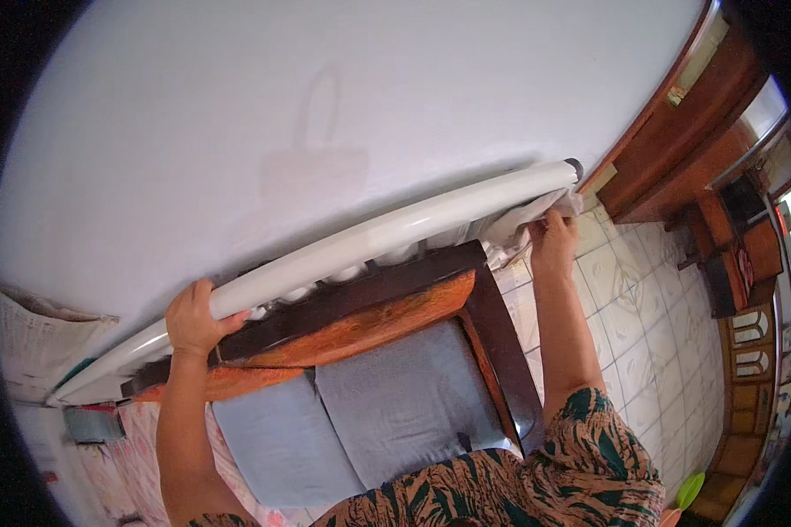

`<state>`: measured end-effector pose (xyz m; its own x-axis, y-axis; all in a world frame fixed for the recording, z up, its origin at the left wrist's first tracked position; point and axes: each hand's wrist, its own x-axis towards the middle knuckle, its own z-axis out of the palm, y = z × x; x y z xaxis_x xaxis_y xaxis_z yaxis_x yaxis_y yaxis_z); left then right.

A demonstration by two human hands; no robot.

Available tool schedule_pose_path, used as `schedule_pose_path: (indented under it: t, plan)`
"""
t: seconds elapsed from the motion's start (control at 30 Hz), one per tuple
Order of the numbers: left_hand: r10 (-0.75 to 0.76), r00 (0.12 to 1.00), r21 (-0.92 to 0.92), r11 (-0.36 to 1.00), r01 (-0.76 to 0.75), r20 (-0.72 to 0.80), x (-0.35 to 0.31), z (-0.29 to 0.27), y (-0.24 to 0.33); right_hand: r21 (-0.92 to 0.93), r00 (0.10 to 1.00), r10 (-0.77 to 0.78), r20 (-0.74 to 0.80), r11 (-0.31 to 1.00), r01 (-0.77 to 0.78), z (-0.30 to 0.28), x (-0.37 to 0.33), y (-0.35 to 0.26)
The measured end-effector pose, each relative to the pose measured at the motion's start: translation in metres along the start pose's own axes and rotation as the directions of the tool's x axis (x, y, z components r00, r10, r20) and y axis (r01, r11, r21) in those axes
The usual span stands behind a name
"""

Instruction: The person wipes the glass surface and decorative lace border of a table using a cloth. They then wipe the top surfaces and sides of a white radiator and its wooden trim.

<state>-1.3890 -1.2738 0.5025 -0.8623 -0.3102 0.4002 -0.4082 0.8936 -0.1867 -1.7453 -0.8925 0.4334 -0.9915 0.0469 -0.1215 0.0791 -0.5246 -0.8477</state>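
A long, glossy white rounded rail (387, 230) runs beside the white wall, behind a dark wooden sofa. My left hand (193, 318) is wrapped over the rail left of the middle, its thumb on the near side. Near the rail's dark right end, my right hand (554, 241) pinches a pale cloth (511, 227), which lies bunched against the rail's underside. The fingertips of that hand are partly hidden in the folds. Just below the rail is the sofa's backrest (360, 321), with an orange-brown wood panel.
Two grey-blue cushions (404, 391) rest on the sofa, and a pink-patterned cover (154, 422) lies to their left. Pale patterned tiles (646, 299) cover the floor at right. Brown wooden cabinets (747, 395) line the far right. A hanging printed sheet (39, 338) is at far left.
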Motion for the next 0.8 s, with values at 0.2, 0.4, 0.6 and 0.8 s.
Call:
schedule_pose_path:
  t: [0.2, 0.4, 0.6, 0.8]
  plan:
    - [0.02, 1.0, -0.025, 0.999, -0.021, -0.014, 0.011, 0.001, 0.009, -0.306, 0.938, -0.343, -0.058, 0.9, 0.31, -0.012, 0.007, 0.039]
    - [0.018, 1.0, 0.018, 1.0, -0.018, -0.011, 0.003, -0.001, 0.002, -0.39, 0.927, -0.33, 0.178, 0.841, 0.374, 0.021, -0.061, 0.017]
    - [0.014, 1.0, 0.001, 1.0, -0.014, -0.023, 0.005, -0.004, 0.004, -0.47, 0.666, -0.433, 0.608, 0.479, 0.741, 0.067, -0.143, 0.04]
    - [-0.031, 0.996, -0.036, 0.999, 0.034, 0.09, 0.013, -0.009, 0.015, -0.29, 0.453, -0.318, 0.833, 0.447, 0.846, 0.114, -0.222, 0.091]
